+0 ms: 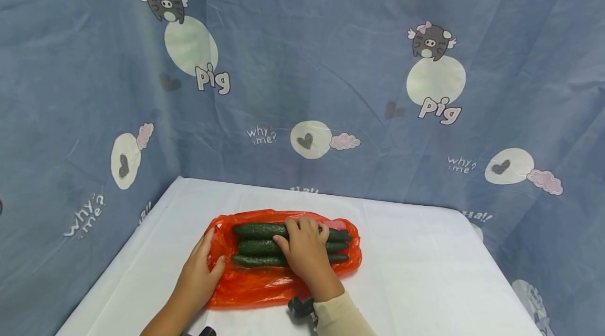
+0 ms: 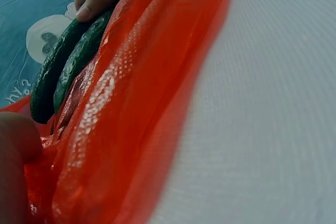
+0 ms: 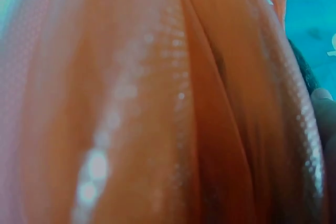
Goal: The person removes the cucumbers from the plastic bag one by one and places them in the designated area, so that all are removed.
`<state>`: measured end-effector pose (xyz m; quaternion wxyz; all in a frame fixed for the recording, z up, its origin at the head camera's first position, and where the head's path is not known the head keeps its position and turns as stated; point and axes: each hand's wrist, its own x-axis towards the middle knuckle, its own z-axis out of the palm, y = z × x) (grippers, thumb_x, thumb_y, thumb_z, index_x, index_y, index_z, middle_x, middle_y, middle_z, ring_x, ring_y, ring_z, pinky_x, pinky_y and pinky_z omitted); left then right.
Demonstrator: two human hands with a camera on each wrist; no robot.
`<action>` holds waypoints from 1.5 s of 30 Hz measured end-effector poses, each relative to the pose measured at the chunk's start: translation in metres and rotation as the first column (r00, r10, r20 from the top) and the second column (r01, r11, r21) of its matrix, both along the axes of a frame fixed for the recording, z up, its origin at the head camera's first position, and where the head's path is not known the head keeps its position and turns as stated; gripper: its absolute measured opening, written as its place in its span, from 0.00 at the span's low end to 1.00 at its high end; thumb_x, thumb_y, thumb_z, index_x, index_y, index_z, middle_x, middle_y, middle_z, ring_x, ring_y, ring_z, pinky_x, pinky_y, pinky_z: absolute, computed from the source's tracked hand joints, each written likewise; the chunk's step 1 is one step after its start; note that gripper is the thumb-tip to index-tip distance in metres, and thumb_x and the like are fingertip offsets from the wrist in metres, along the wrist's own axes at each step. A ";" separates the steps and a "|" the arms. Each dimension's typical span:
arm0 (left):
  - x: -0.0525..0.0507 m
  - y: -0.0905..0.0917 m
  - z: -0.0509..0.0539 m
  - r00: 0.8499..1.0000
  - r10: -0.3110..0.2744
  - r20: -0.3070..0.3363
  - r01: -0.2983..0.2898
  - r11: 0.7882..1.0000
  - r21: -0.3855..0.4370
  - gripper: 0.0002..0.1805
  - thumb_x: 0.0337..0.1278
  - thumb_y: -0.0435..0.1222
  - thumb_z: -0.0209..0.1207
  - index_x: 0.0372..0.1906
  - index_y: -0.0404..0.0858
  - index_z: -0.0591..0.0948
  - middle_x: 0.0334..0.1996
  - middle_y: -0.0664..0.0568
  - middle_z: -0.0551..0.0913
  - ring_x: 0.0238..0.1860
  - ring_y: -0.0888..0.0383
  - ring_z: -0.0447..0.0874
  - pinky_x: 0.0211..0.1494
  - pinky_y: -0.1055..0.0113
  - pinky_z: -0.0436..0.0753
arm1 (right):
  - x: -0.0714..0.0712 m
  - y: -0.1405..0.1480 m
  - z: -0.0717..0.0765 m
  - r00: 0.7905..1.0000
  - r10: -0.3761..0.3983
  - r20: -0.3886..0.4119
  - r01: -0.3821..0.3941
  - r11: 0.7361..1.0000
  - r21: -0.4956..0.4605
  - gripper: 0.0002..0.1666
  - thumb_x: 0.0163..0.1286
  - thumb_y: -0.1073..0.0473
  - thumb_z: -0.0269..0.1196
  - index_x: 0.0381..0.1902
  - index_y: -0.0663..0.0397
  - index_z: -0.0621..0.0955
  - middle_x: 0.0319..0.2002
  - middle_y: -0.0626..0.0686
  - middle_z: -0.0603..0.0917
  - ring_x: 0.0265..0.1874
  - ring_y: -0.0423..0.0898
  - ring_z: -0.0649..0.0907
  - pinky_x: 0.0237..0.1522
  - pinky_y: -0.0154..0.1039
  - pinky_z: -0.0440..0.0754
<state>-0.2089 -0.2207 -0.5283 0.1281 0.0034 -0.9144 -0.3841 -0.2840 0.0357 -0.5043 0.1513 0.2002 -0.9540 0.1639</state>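
Head: cucumbers (image 1: 259,247) in red bag (image 1: 260,284)

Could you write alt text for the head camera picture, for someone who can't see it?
A person's right hand holds dark green cucumbers with a red plastic bag around them; the left hand touches the bag's left end. Behind the white table hangs blue cloth printed with pigs.
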 end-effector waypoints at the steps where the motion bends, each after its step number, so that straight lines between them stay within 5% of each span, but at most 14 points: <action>1: 0.000 0.000 0.000 1.000 -0.001 0.002 0.001 1.000 -0.001 0.47 0.67 0.33 0.64 0.84 0.33 0.52 0.80 0.31 0.59 0.77 0.30 0.62 0.71 0.33 0.69 | 0.001 0.000 0.000 1.000 0.000 -0.002 0.000 1.000 -0.001 0.28 0.76 0.31 0.55 0.61 0.40 0.79 0.50 0.51 0.79 0.57 0.52 0.74 0.67 0.69 0.59; 22: -0.003 0.010 0.004 0.998 -0.014 -0.057 0.011 0.999 -0.051 0.44 0.67 0.31 0.63 0.83 0.32 0.55 0.79 0.30 0.62 0.76 0.30 0.65 0.70 0.33 0.70 | 0.008 0.032 0.012 0.995 -0.049 -0.082 0.043 0.997 -0.068 0.28 0.76 0.33 0.57 0.62 0.41 0.80 0.52 0.53 0.81 0.57 0.55 0.77 0.63 0.70 0.62; 31: 0.002 0.009 0.009 0.999 -0.003 -0.038 0.001 0.999 -0.050 0.43 0.68 0.32 0.61 0.82 0.31 0.56 0.79 0.29 0.61 0.76 0.29 0.64 0.72 0.32 0.69 | 0.010 0.053 0.012 0.996 -0.061 -0.059 0.057 0.997 -0.058 0.30 0.76 0.32 0.56 0.63 0.42 0.79 0.47 0.52 0.80 0.52 0.54 0.77 0.62 0.69 0.62; 45: 0.003 0.005 0.005 0.999 0.002 -0.043 -0.004 0.999 -0.047 0.43 0.67 0.31 0.61 0.82 0.31 0.55 0.78 0.29 0.61 0.75 0.29 0.65 0.71 0.31 0.70 | 0.006 0.086 0.010 0.997 -0.063 -0.048 0.060 0.997 -0.050 0.32 0.76 0.32 0.55 0.65 0.44 0.80 0.54 0.54 0.81 0.59 0.56 0.76 0.64 0.71 0.59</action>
